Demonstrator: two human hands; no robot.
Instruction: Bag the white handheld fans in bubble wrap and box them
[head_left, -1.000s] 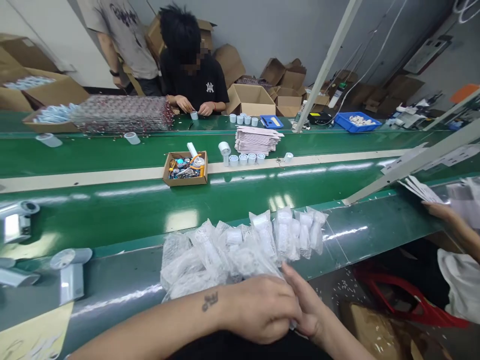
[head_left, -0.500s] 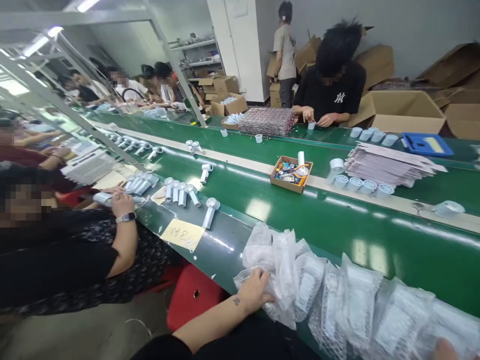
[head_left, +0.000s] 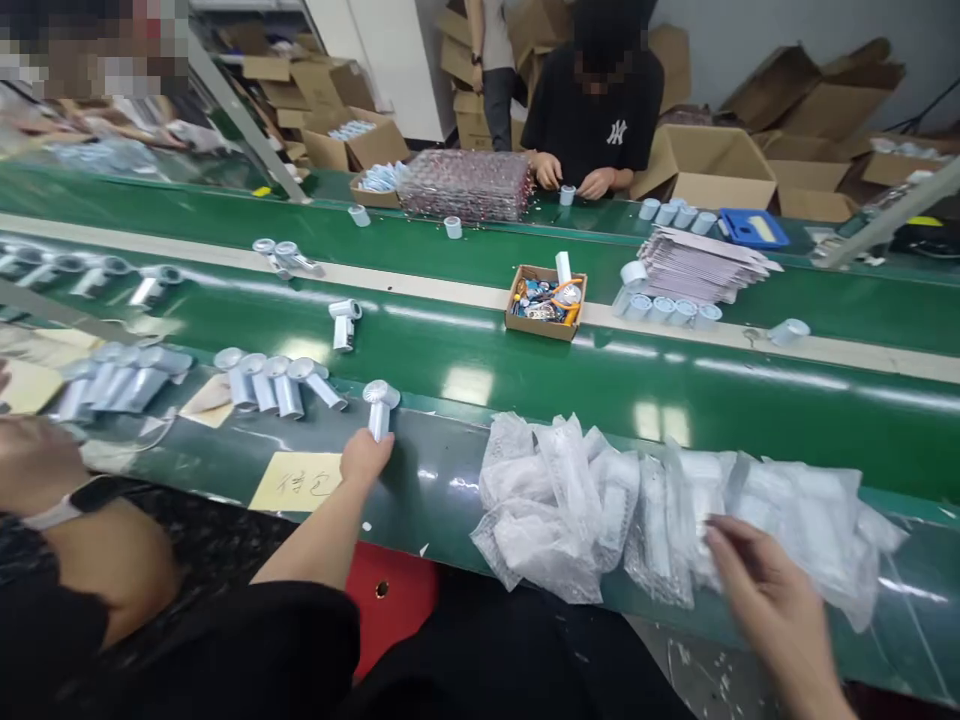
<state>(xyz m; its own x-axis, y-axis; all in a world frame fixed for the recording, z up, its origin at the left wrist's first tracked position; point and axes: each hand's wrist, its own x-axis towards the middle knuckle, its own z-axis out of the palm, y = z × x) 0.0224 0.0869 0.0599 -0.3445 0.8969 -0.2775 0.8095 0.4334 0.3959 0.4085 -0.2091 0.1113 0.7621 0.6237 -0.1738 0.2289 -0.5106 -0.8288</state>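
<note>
A light-blue handheld fan [head_left: 381, 396] with a round, grilled head rises from my left hand [head_left: 366, 458], whose fingers are closed around the handle's lower end. At the right, a row of clear bubble-wrap bags [head_left: 559, 515] lies along the bench edge, pale items showing through several. My right hand [head_left: 776, 600] is over this row, its thumb and bent fingers drawn together at one bubble-wrap bag [head_left: 705, 490]; part of the grip is hidden. Left of my left hand, more handheld fans [head_left: 281, 385] lie side by side, close to a yellow paper note [head_left: 296, 480] with handwriting.
A small cardboard box [head_left: 544, 325] of tools and parts stands mid-bench. Pale cups [head_left: 660, 308] and stacked cardboard sheets [head_left: 701, 262] lie at the back right. A co-worker's wrist with a watch [head_left: 71, 500] is close at left; another person [head_left: 592, 110] sits opposite. A red stool [head_left: 394, 600] is below the bench.
My left hand has left the bubble-wrap bags and moved left onto the handheld fan's handle. My right hand has come further into view over the bags. The view has shifted.
</note>
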